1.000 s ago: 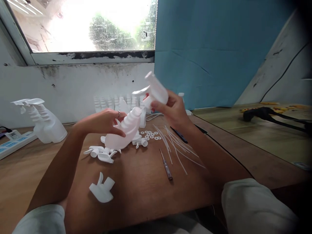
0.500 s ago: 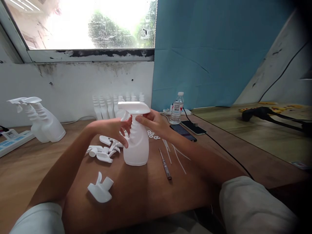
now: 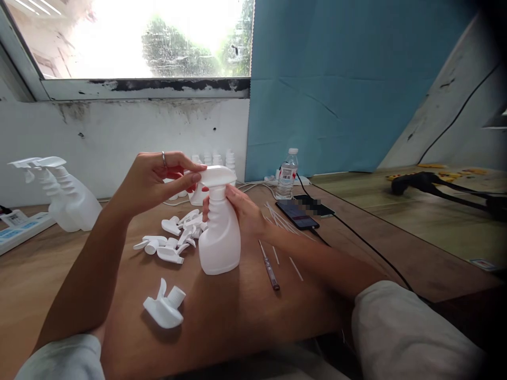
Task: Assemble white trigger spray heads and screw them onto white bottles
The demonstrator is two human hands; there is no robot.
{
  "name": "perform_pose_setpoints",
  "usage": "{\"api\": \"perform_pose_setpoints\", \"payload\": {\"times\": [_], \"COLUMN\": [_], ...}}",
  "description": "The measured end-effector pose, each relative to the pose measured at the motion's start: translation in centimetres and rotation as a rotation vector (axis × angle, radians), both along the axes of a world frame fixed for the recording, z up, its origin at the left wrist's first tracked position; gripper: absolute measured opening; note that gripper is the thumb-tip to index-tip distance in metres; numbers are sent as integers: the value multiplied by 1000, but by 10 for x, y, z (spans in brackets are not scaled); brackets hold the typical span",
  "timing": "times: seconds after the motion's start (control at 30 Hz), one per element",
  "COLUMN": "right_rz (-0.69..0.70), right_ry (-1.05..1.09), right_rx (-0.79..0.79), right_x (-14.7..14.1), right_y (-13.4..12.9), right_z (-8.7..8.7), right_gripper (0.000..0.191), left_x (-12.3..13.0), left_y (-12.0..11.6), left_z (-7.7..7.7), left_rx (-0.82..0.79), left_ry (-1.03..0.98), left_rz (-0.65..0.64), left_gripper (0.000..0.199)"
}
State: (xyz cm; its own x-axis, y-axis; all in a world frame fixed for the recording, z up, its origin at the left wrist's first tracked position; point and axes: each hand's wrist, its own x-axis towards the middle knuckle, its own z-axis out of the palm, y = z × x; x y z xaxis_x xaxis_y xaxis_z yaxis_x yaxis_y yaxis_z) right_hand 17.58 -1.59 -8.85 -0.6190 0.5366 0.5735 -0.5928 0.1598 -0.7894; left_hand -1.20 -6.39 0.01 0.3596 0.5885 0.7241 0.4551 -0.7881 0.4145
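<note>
A white spray bottle (image 3: 219, 245) with its trigger head (image 3: 217, 176) on top stands upright on the brown table before me. My right hand (image 3: 246, 210) is wrapped round the bottle's neck from the right, its fingertips showing on the left side. With thumb and fingers, my left hand (image 3: 166, 177) pinches the nozzle end of the trigger head. A loose trigger head (image 3: 165, 306) lies nearer to me. Left of the bottle is a heap of more white trigger heads (image 3: 170, 241). To the right lie a screwdriver (image 3: 270, 268) and several thin white tubes (image 3: 283, 219).
Two assembled spray bottles (image 3: 75, 198) stand at the left beside a power strip (image 3: 26, 232). Open bottles (image 3: 229, 162) line the back wall. A water bottle (image 3: 287, 177) and two phones (image 3: 297, 214) with cables are at the back right.
My left hand has risen from beside the bottle's body to the nozzle and now pinches it. My right hand has slid slightly lower round the neck. The bottle has shifted slightly.
</note>
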Motion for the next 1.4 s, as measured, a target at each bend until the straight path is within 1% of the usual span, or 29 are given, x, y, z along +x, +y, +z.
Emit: {"api": "perform_pose_setpoints", "payload": {"times": [0.07, 0.17, 0.2, 0.33, 0.47, 0.5, 0.6, 0.73, 0.83, 0.87, 0.97, 1.0, 1.13, 1.2, 1.3, 1.33, 1.4], "right_rz": [-37, -191, -220, -180, -307, -305, -236, -284, -225, -229, -327, -327, -158, -154, -211, -210, -163], "right_ry": [-8, -42, -51, -47, -79, -61, -18, -84, -46, -53, -129, -129, -14, -9, -51, -54, -38], "right_rx": [14, 49, 52, 10, 36, 37, 30, 45, 17, 14, 34, 36, 5, 7, 22, 22, 8], "right_x": [-1, -4, -4, -5, -7, -7, -8, -8, -8, -8, -7, -7, -6, -7, -7, -7, -6], "right_y": [0, -3, -4, -9, -12, -13, -14, -14, -15, -16, -16, -16, -14, -14, -12, -12, -10], "right_z": [0, 0, 1, 5, 6, 6, 5, 6, 8, 9, 8, 8, 4, 4, 5, 5, 5], "right_gripper": [31, 37, 39, 39, 39, 38, 32, 35, 33, 33, 35, 35, 32, 30, 33, 35, 37], "left_x": [0, -3, -3, -3, -2, -2, -4, -6, -5, -5, -4, -4, -4, -4, -4, -4, -4], "left_y": [1, 2, 2, 2, 4, 4, 5, 5, 5, 5, 4, 4, 3, 3, 2, 2, 2], "left_z": [-1, -1, -1, 0, -1, -1, -1, -1, -1, -1, -1, 0, 0, 0, 1, 1, 2], "left_rx": [-2, -27, -35, -47, -61, -64, -79, -97, -97, -97, -102, -105, -106, -101, -104, -106, -112], "left_ry": [-7, -8, -11, -33, -52, -50, -45, -37, -27, -25, -27, -27, -18, -14, -20, -21, -19], "left_rz": [-10, -23, -29, -60, -121, -115, -72, -59, -48, -45, -45, -47, -41, -43, -61, -66, -69], "left_gripper": [19, 18, 17, 12, 12, 14, 18, 17, 19, 20, 23, 23, 20, 19, 17, 16, 16]}}
